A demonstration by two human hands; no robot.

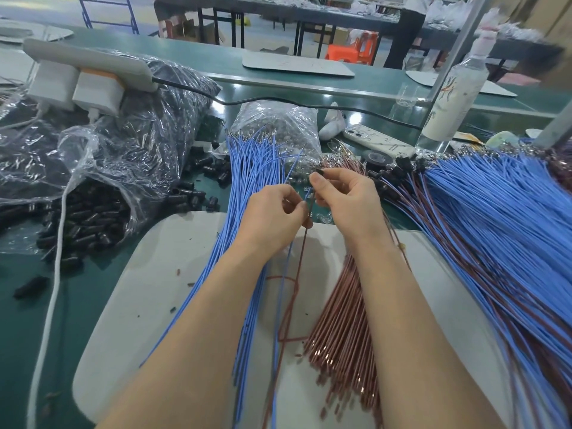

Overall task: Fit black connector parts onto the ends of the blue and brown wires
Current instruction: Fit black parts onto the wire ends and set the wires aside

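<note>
Head view: left hand (272, 212) fingers curled tight, pinching one thin blue wire (294, 167) and one brown wire (301, 255) above the white mat (148, 274); right hand (346, 202) thumb and forefinger closed on a small black connector part (318, 172) at the wire ends. Further out, a torn clear plastic bag (102, 144) spills black connector parts (86, 218) at left; a smaller clear bag (266, 111) holds small metal pieces (288, 134).

Mostly covered by fingertips of the right hand (343, 196): the black connector part (318, 172). Too small to tell: the ends of the pinched wires (306, 235) in the left hand (272, 212). Cut off at the right edge: the blue wire bundle (495, 218). Partly hidden under the right forearm: the brown wire bundle (343, 335). Blurred: the bottle top (486, 41).
</note>
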